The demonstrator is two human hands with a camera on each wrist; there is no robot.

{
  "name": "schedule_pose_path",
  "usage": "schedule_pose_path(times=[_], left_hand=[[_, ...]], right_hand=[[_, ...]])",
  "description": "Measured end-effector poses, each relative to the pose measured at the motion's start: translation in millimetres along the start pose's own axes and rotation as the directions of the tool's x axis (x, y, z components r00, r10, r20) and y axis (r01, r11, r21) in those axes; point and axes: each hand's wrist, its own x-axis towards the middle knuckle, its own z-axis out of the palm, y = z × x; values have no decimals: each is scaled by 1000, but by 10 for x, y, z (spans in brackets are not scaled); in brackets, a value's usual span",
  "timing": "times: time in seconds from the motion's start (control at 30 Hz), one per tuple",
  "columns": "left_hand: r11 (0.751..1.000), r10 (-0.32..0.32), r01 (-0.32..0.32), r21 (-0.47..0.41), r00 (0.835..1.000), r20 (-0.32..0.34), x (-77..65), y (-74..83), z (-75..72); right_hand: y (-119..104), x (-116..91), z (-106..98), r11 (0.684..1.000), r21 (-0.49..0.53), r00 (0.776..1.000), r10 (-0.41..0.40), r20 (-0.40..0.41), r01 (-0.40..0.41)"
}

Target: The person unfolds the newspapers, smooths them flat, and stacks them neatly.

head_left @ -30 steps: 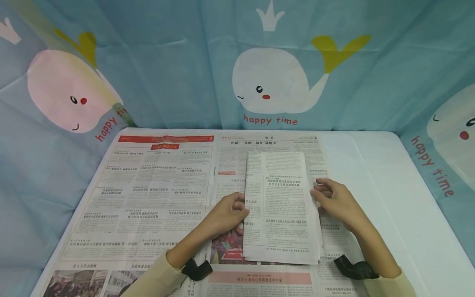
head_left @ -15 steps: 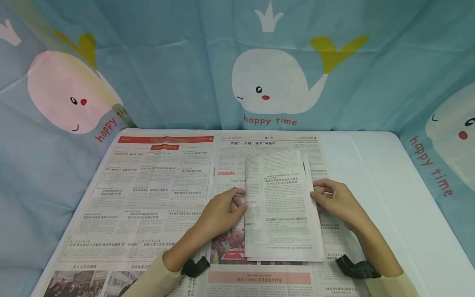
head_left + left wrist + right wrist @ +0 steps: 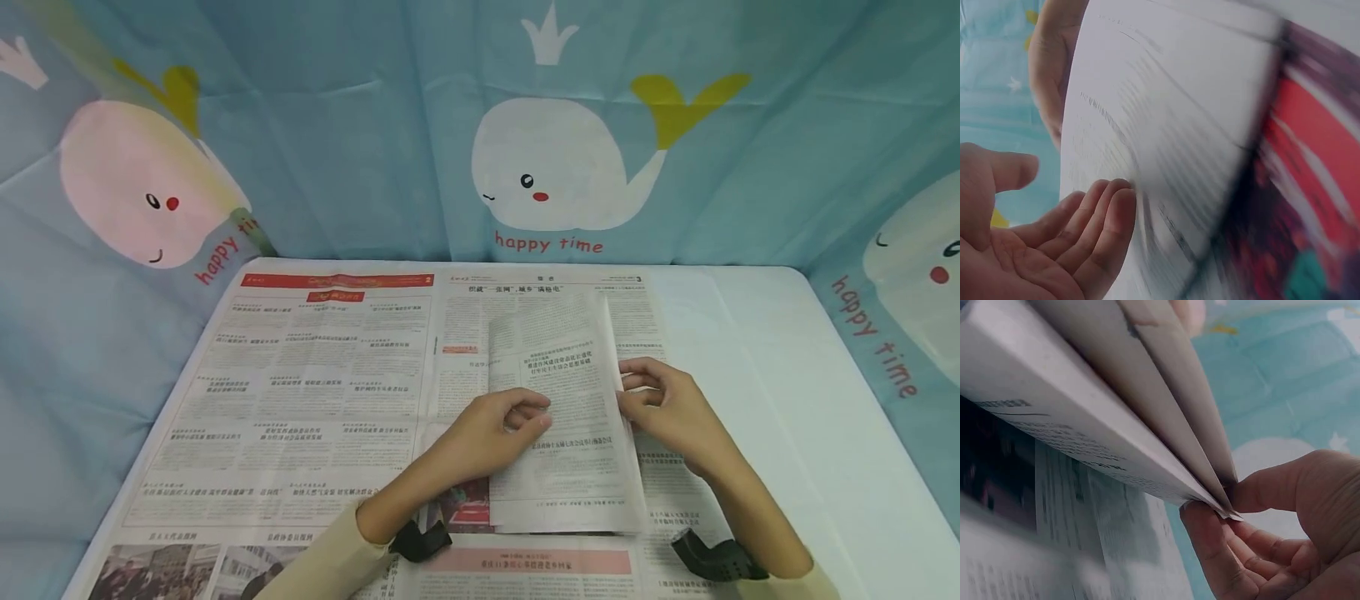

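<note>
A folded newspaper (image 3: 570, 492), several layers thick, is held up at its right side above a spread newspaper (image 3: 322, 425). My right hand (image 3: 667, 404) pinches its right edge between thumb and fingers. In the right wrist view, the layers of the folded newspaper (image 3: 1091, 394) fan apart and meet at that pinch. My left hand (image 3: 491, 429) is over the lower left part of its front. In the left wrist view, my left hand (image 3: 1072, 250) has its thumb apart and its fingertips right at the curved printed sheet.
The spread newspaper covers the left and middle of a white table (image 3: 750, 350), whose surface shows on the right. A blue curtain (image 3: 360, 167) with whale prints hangs behind and on both sides. A black wrist strap (image 3: 720, 558) is on the right forearm, another (image 3: 420, 542) on the left.
My left hand has left the folded newspaper's left edge and moved right over its front. The right hand has shifted slightly left, and the folded newspaper has tilted with its right side lifting.
</note>
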Motion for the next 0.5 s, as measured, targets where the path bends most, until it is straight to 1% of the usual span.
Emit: schedule_pose_path(times=[0.07,0.13,0.23,0.3,0.37,0.5], left_hand=[[999,-8,9,-47,1000,27,27,51,18],[993,-16,22,-114,998,53,46,83,38],[972,-44,64,-227,995,91,57,94,72],[957,-51,81,-280,992,114,64,81,103],[953,-56,89,-289,991,122,68,66,133],[969,-66,88,-232,993,100,69,40,179]], right_hand=[[-27,-24,53,1000,4,1000,-26,5,26],[-53,-41,107,999,9,999,-45,13,44],[-114,-73,195,998,25,998,-65,25,65],[-144,-88,257,997,19,997,-77,28,76],[-163,-100,324,995,13,995,-95,27,95],[-161,-91,451,991,-12,991,-130,15,130]])
